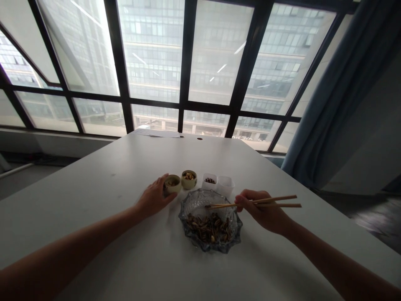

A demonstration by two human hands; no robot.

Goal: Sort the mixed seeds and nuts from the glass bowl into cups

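Note:
My right hand (260, 209) grips a pair of wooden chopsticks (278, 201), held nearly level over a scalloped glass bowl (234, 242). A small dark piece seems to sit at the chopstick tips, too small to name. Striped sunflower seeds (203, 228), it appears, lie in the bowl's near half with a few paler bits. My left hand (156, 195) wraps round a small cream cup (176, 189), thumb on the near side and fingers behind. That cup stands on the table with some small pieces inside.
Beside the held cup stands a second cream cup (190, 184) with mixed nut-like pieces. Right of it are a white plastic cup (206, 186) with dark bits and another white plastic cup (226, 190). Papers (156, 133) lie at the white table's (125, 167) far edge, before the windows.

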